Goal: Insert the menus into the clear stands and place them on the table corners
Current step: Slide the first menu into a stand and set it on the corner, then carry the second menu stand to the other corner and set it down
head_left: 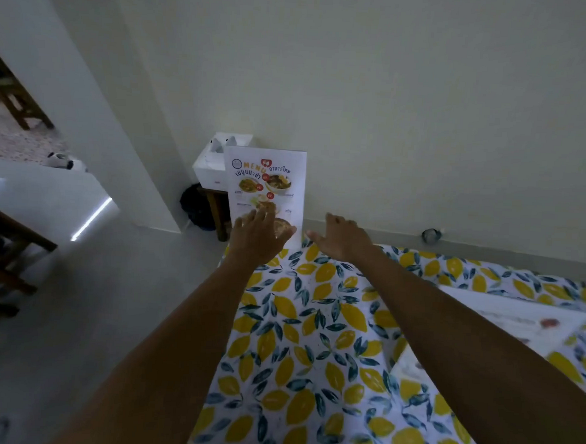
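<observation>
So one menu (265, 186) is already standing upright at the far left corner of the tabletop (311, 343), printed side facing the camera. I'd guess it's in its clear stand, but the stand itself is too see-through to make out. The left hand (261, 238) is spread open in front of the menu's lower edge, fingers overlapping the print, maybe touching it, can't say for sure. The right hand (340, 236) is open too, palm down, just right of the menu and holding nothing. Looks like that corner is basically done, or getting a last nudge. Well to the right of the menu there's another sheet (532, 322) lying flat on the tabletop, pretty blurry, so I'd say at least one more is left to go.
</observation>
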A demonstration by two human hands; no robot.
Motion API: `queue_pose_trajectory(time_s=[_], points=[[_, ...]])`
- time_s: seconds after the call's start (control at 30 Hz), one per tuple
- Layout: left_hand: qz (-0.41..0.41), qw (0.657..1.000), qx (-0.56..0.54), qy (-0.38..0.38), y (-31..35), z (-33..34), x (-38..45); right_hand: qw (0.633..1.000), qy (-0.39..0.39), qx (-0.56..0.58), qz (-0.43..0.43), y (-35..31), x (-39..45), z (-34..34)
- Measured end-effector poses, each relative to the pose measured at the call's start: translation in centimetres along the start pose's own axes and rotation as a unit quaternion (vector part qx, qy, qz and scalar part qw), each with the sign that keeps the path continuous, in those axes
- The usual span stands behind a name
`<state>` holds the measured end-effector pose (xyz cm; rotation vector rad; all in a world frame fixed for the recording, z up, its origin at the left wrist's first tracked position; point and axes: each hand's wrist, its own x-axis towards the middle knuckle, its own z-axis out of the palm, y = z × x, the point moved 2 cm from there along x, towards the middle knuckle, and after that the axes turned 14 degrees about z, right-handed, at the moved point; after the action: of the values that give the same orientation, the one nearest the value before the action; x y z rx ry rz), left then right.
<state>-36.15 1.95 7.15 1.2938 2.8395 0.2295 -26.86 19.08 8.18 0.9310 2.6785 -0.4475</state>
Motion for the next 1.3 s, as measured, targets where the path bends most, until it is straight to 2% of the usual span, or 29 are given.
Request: queue_pose_trajectory(time_s=[0.23, 0.53, 0.73, 0.87, 1.03, 1.2, 1.3], points=[[0.005, 1.0, 0.023, -0.009, 8.4, -2.4, -5.2, 0.999, 0.017, -0.008, -0.03, 4.1, -8.2, -1.7], [0.0, 1.0, 0.027, -0.004, 16.1, -3.8, -12.2, 0.997, 0.04, 0.023, -0.061, 9.8, -18.0, -2.0], [0.031, 0.999, 0.016, -0.009, 21.1, -2.5, -14.3, 0.996, 0.038, 0.057, -0.053, 15.9, -21.5, -0.9], [0.05, 0.998, 0.007, -0.025, 24.4, -0.6, -14.2, 0.991, 0.072, 0.085, -0.069, 20.2, -24.1, -0.7], [0.056, 0.997, -0.031, -0.044, 27.9, 1.3, -13.3, 0.988, 0.049, 0.145, 0.034, 26.1, -24.4, 0.3], [0.044, 0.994, -0.09, -0.053, 28.6, 3.8, -11.7, 0.971, 0.084, 0.132, 0.183, 32.9, -22.5, 2.7], [0.036, 0.99, -0.122, -0.056, 29.0, 5.2, -10.9, 0.956, 0.096, 0.153, 0.233, 35.7, -21.3, 3.8]])
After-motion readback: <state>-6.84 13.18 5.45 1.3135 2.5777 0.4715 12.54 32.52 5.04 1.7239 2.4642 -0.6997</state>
